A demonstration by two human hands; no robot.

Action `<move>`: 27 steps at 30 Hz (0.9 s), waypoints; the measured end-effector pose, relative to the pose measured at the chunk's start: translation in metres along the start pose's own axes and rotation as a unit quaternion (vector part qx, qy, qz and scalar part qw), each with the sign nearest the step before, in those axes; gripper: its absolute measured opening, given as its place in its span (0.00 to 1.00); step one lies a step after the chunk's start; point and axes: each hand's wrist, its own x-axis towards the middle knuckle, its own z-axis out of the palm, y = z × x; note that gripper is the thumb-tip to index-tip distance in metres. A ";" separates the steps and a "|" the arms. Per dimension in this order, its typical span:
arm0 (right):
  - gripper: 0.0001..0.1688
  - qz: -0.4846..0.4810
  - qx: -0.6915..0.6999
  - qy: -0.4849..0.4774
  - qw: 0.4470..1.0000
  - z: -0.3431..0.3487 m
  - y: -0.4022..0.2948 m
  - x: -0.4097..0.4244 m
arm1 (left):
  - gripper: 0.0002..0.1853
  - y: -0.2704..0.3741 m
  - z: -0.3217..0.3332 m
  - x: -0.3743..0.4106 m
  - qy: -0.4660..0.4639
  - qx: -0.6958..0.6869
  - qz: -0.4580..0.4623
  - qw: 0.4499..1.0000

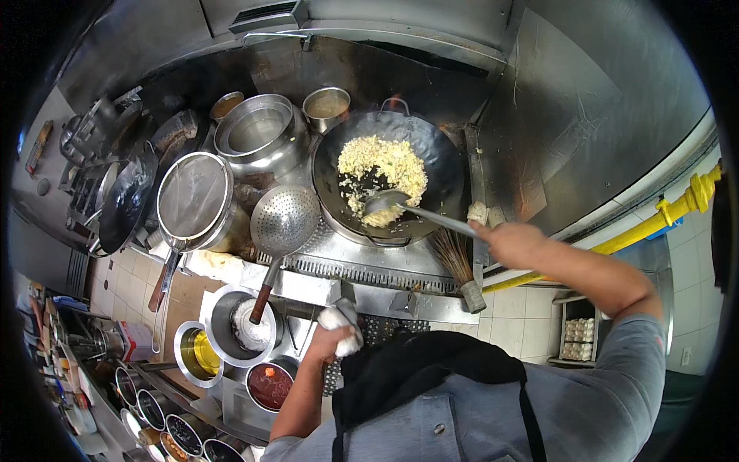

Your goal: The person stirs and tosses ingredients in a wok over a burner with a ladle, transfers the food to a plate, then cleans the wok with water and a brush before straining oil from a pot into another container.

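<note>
My right hand (515,245) grips the handle of a metal wok ladle (387,201). The ladle's bowl rests among yellow fried rice (384,159) inside a large black wok (444,173), which sits on the stove. Down by the stove's front edge, my left hand (330,345) is closed around a bunched white cloth (342,332). Just left of the wok lies a perforated strainer ladle (286,219), its wooden handle reaching over a metal pot (222,323) with white powdery or granular contents.
A bamboo wok brush (456,260) leans right of the wok. Left stand a fine-mesh sieve (193,196), a large steel pot (254,130) and another wok (130,199). Containers of yellow liquid (206,352) and red sauce (269,386) are near my left arm. A yellow pipe (635,228) runs right.
</note>
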 end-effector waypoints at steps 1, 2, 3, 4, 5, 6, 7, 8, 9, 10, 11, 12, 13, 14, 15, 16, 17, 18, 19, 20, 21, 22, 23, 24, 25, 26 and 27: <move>0.39 -0.008 -0.020 -0.016 1.000 -0.005 0.005 -0.005 | 0.26 0.009 0.006 0.003 0.045 0.028 0.048 0.997; 0.38 -0.014 -0.028 0.006 0.999 -0.010 0.004 0.004 | 0.26 0.016 0.018 0.007 0.045 -0.049 0.060 0.996; 0.37 -0.015 -0.035 0.033 0.999 -0.015 0.002 0.019 | 0.26 0.034 0.039 0.012 0.040 -0.123 0.073 0.989; 0.36 -0.001 -0.020 0.043 0.999 -0.015 -0.002 0.038 | 0.25 0.042 0.040 0.025 0.021 -0.127 0.066 0.989; 0.35 0.006 0.001 0.056 0.998 -0.015 -0.005 0.058 | 0.25 0.044 0.037 0.039 0.004 -0.133 0.060 0.989; 0.35 0.009 0.019 0.067 0.998 -0.020 -0.012 0.077 | 0.21 0.050 0.037 0.050 0.047 -0.078 0.082 0.992; 0.34 0.013 0.038 0.078 0.996 -0.022 -0.016 0.084 | 0.18 0.052 0.038 0.056 0.130 -0.012 0.082 0.988; 0.34 0.008 0.031 0.065 0.997 -0.017 -0.012 0.074 | 0.17 0.054 0.038 0.056 0.123 -0.039 0.053 0.990; 0.33 -0.009 0.020 0.052 0.998 -0.028 -0.018 0.055 | 0.16 0.058 0.030 0.057 0.126 -0.071 0.028 0.989; 0.32 -0.019 0.014 0.040 0.999 -0.036 -0.018 0.036 | 0.15 0.058 0.022 0.055 0.118 -0.087 0.007 0.989; 0.32 -0.023 -0.007 0.023 0.999 -0.042 -0.012 0.025 | 0.14 0.057 0.011 0.053 0.109 -0.102 -0.015 0.989; 0.32 -0.025 -0.027 0.008 0.999 -0.044 -0.008 0.012 | 0.13 0.055 0.003 0.052 0.099 -0.115 -0.037 0.988; 0.32 -0.027 -0.046 -0.009 0.999 -0.044 -0.006 0.007 | 0.14 0.054 0.000 0.059 0.079 -0.122 -0.039 0.989; 0.32 -0.010 -0.053 -0.016 0.998 -0.050 -0.011 0.014 | 0.15 0.051 0.001 0.071 0.060 -0.130 -0.041 0.989; 0.32 0.009 -0.034 0.007 0.999 -0.047 -0.014 0.027 | 0.15 0.054 0.008 0.083 0.035 -0.128 -0.046 0.990; 0.32 0.029 -0.017 0.031 0.999 -0.035 -0.015 0.049 | 0.15 0.061 0.027 0.094 0.010 -0.130 -0.057 0.990; 0.32 0.052 -0.002 0.053 0.997 -0.022 -0.017 0.064 | 0.15 0.066 0.041 0.108 0.025 -0.116 -0.076 0.990; 0.32 0.055 0.031 0.073 0.995 -0.006 -0.025 0.074 | 0.15 0.067 0.046 0.119 0.020 -0.120 -0.102 0.987; 0.32 0.056 0.061 0.094 0.992 0.002 -0.038 0.073 | 0.16 0.072 0.054 0.127 0.017 -0.126 -0.126 0.984; 0.34 0.057 0.094 0.070 0.992 0.010 -0.045 0.056 | 0.16 0.078 0.060 0.130 0.033 -0.110 -0.158 0.981; 0.36 0.056 0.122 0.083 0.987 0.019 -0.046 0.035 | 0.16 0.088 0.073 0.125 0.051 -0.097 -0.192 0.975; 0.36 0.062 0.170 0.079 0.980 0.013 -0.046 0.009 | 0.16 0.098 0.082 0.124 0.072 -0.085 -0.220 0.969; 0.36 0.066 0.186 0.082 0.977 0.019 -0.045 -0.005 | 0.17 0.102 0.091 0.136 0.048 -0.090 -0.224 0.969; 0.36 0.072 0.201 0.081 0.973 0.028 -0.046 -0.020 | 0.17 0.099 0.101 0.156 0.022 -0.097 -0.232 0.968; 0.36 0.075 0.218 0.078 0.970 0.037 -0.047 -0.034 | 0.17 0.092 0.105 0.177 0.000 -0.105 -0.241 0.965; 0.36 0.054 0.235 0.111 0.964 0.042 -0.051 -0.045 | 0.17 0.076 0.088 0.212 -0.033 -0.118 -0.268 0.956; 0.37 0.030 0.253 0.140 0.957 0.047 -0.054 -0.054 | 0.17 0.056 0.067 0.235 -0.064 -0.133 -0.293 0.945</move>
